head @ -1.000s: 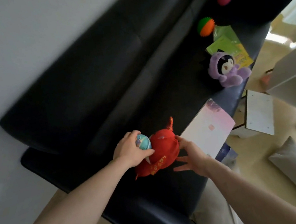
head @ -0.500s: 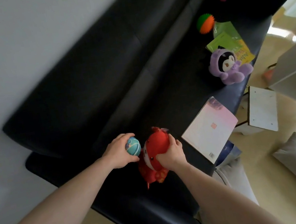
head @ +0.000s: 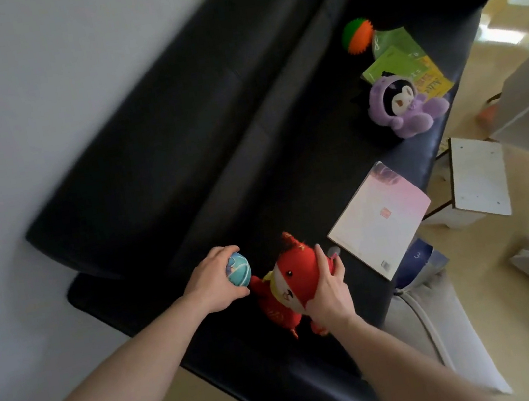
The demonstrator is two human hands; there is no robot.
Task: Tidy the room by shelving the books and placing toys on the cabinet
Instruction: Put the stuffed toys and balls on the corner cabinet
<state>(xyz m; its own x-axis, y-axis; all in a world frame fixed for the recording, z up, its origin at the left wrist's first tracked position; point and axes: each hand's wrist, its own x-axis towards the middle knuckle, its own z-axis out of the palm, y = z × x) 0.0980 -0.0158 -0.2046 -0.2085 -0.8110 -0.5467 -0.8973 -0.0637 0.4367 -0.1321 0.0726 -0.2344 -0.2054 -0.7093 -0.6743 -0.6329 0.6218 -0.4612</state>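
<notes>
Red plush fox (head: 288,281) has turned face-up since a moment ago and now sits wrapped in the right hand (head: 327,289), whose grip has gone from spread beside it to closed around it, low over the black sofa (head: 213,146). The left hand (head: 212,286) still cups the teal ball (head: 239,270). Both toys look ready to go to the cabinet; pink book (head: 380,220) and purple plush (head: 402,107) remain.

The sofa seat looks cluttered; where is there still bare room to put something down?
The sofa seat is bare between the pink book and the purple plush, toward the backrest. It is crowded by the green books and spiky ball, and where both hands hold toys.
</notes>
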